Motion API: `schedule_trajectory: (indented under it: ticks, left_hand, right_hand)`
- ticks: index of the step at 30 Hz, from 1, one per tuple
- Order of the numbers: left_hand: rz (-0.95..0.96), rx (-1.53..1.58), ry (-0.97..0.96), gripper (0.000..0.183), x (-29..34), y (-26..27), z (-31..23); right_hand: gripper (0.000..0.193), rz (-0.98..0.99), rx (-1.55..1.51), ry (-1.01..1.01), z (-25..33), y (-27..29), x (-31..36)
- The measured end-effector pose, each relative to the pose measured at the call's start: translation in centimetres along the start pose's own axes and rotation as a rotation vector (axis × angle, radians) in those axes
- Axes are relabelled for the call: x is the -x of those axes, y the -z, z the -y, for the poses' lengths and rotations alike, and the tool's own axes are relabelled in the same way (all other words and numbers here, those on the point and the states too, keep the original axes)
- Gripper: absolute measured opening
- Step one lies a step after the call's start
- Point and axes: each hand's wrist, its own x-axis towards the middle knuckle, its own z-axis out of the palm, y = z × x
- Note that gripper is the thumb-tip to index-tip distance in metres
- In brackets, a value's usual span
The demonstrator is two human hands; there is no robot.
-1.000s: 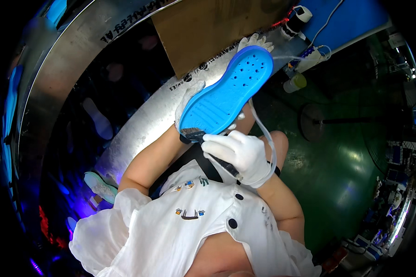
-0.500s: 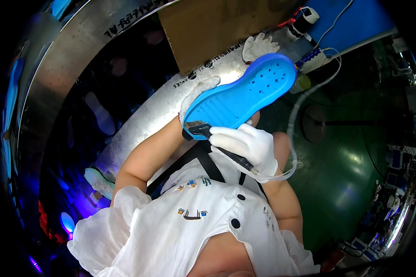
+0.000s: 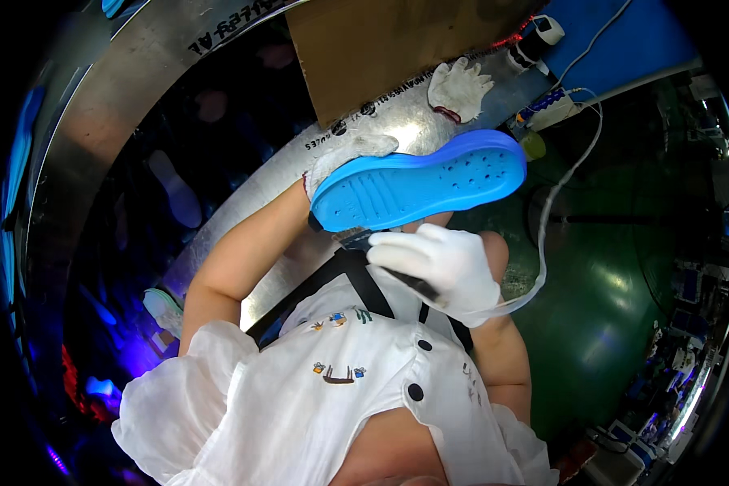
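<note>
My left hand (image 3: 350,155), in a worn white knit glove, grips the heel end of a bright blue shoe sole (image 3: 409,185). The sole lies nearly level, its ridged and holed face toward me, toe end to the right. In a cleaner white glove, my right hand (image 3: 441,271) is closed round a black-handled brush (image 3: 411,283). Its bristles (image 3: 355,237) sit just below the sole's near edge; whether they touch it I cannot tell. A clear tube (image 3: 541,259) runs from the handle end up to the right.
A curved metal bench (image 3: 255,190) carries a brown cardboard sheet (image 3: 364,65) and a loose white glove (image 3: 459,87). Past the dark gap on the left rest several soles, including a pale one (image 3: 174,188). A yellow-green capped container (image 3: 532,146) stands right of the sole, above green floor (image 3: 591,340).
The sole has turned clockwise and its toe end has dropped toward me. The brush has come off the sole's heel face to below its near edge.
</note>
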Motion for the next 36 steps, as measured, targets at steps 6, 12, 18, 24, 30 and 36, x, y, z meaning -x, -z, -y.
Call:
schedule_trajectory:
  ticks: [6,12,18,24,30,36]
  left_hand:
    - [-0.063,-0.746,-0.254,0.046,1.3,-5.2,-0.1]
    - [-0.003,-0.668,-0.269,0.048,1.0,-6.7,-0.2]
    - [-0.01,-0.774,-0.356,0.049,1.4,-6.4,-0.7]
    - [-0.027,-0.954,-0.389,0.049,1.3,-6.4,-0.3]
    - [-0.063,-1.019,-0.399,0.049,1.8,-6.3,0.0]
    - [-0.073,-1.021,-0.422,0.05,2.5,-6.1,-0.2]
  right_hand:
    - [0.024,-0.082,-0.041,0.019,0.2,-1.1,0.1]
    - [0.028,-0.184,-0.214,-0.006,-1.5,-1.9,-0.1]
    - [0.025,-0.252,-0.357,-0.088,-0.6,-1.2,-0.3]
    - [0.027,-0.144,-0.061,-0.051,0.7,-1.0,0.2]
    - [0.027,-0.082,0.132,0.027,0.9,-0.1,0.1]
    - [0.02,-0.273,-0.091,-0.081,-1.0,0.8,-0.2]
